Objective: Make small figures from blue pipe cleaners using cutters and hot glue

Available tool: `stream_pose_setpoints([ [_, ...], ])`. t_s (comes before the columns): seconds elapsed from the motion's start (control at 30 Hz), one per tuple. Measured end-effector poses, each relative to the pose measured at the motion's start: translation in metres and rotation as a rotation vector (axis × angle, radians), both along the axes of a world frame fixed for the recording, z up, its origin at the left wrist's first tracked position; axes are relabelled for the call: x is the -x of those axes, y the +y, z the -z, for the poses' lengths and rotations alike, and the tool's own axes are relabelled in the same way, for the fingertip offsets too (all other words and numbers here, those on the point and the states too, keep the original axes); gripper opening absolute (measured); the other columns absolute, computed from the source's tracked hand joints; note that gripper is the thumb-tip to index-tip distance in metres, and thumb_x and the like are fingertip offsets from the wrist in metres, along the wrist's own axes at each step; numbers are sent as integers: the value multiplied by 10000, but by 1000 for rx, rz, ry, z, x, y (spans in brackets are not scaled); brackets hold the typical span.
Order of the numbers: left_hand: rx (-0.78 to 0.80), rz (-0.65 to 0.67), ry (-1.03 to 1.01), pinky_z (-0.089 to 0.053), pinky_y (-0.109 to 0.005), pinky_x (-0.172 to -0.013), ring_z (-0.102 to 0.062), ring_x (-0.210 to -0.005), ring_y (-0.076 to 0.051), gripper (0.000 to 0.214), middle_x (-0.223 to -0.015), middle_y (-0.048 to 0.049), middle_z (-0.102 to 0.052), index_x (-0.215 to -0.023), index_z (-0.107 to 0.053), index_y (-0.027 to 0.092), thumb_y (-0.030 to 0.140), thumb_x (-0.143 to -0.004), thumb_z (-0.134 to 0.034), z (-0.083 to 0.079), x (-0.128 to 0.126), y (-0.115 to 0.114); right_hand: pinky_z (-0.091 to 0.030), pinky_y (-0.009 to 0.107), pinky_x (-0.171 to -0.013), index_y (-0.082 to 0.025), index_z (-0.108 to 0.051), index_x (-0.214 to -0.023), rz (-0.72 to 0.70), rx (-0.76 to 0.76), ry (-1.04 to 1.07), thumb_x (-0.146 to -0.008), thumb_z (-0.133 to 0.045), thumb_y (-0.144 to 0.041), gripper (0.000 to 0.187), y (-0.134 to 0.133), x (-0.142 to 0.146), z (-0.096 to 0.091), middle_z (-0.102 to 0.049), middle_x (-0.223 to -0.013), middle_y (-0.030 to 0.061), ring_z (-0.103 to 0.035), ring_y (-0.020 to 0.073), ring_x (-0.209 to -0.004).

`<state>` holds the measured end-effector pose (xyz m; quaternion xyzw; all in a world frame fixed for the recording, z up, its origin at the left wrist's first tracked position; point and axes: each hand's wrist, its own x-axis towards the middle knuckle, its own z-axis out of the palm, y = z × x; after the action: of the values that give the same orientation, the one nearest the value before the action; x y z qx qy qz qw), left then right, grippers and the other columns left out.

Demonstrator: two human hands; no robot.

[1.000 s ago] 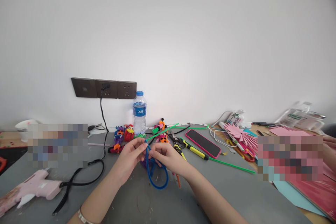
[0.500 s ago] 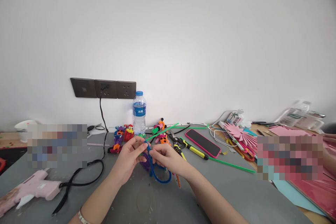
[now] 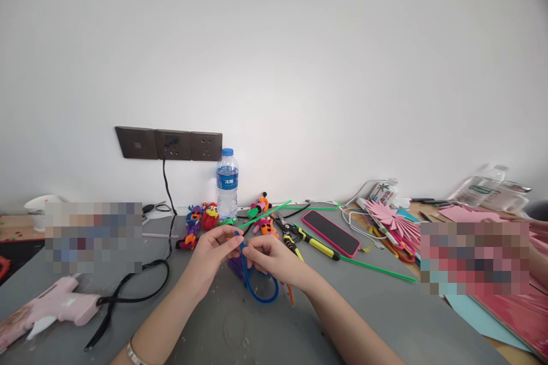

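A blue pipe cleaner [image 3: 261, 300] is pinched between my two hands and hangs below them in a curved loop. My left hand [image 3: 216, 252] grips its upper end with thumb and forefinger. My right hand [image 3: 270, 252] is closed on it just beside, its fingertips nearly meeting the left ones. Behind the loop lies something purple and fuzzy [image 3: 236, 266], partly hidden by my fingers. Just beyond my hands lie small pipe-cleaner figures, among them an orange one [image 3: 268, 227], a red one [image 3: 210, 217] and a purple one [image 3: 194, 218].
A water bottle [image 3: 227, 188] stands against the wall. Pliers [image 3: 290, 234], a yellow-black cutter [image 3: 319, 244], a phone [image 3: 331, 232] and green pipe cleaners [image 3: 379, 270] lie to the right. At left rests a pink glue gun [image 3: 64, 303] with a black cord. Another person's hand [image 3: 537, 259] is at far right.
My fingers have shifted slightly along the blue pipe cleaner, and its hanging loop has dropped a little lower. The things on the table have stayed in place.
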<state>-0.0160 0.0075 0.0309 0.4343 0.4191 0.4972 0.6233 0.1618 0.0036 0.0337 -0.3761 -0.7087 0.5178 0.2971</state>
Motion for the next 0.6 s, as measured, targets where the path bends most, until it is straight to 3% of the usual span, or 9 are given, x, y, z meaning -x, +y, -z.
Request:
stream_pose_setpoints([
  [0.27, 13, 24, -30, -450, -258, -644, -551, -627, -125, 324, -683, -6, -650, -764, -742, 167, 407, -586, -866, 2, 0, 0, -327, 216, -542, -155, -579, -768, -57, 75, 106, -918, -509, -562, 440, 1, 1, 4, -446, -627, -36, -396, 87, -558],
  [0.43, 74, -109, -88, -447, -248, -739, -575, -759, -140, 380, -777, -38, -715, -699, -766, 148, 370, -438, -930, 1, -4, 2, -382, 244, -616, -186, -433, -636, -117, 68, 134, -924, -433, -622, 522, 1, 4, 5, -487, -617, -21, -440, 103, -584],
  [0.6, 118, -261, -181, -437, -215, -659, -560, -683, -107, 432, -725, -24, -724, -666, -775, 148, 360, -333, -950, -5, 1, 7, -429, 253, -616, -190, -444, -607, -181, 114, 132, -935, -373, -635, 557, -2, 5, -2, -600, -603, 18, -518, 107, -547],
])
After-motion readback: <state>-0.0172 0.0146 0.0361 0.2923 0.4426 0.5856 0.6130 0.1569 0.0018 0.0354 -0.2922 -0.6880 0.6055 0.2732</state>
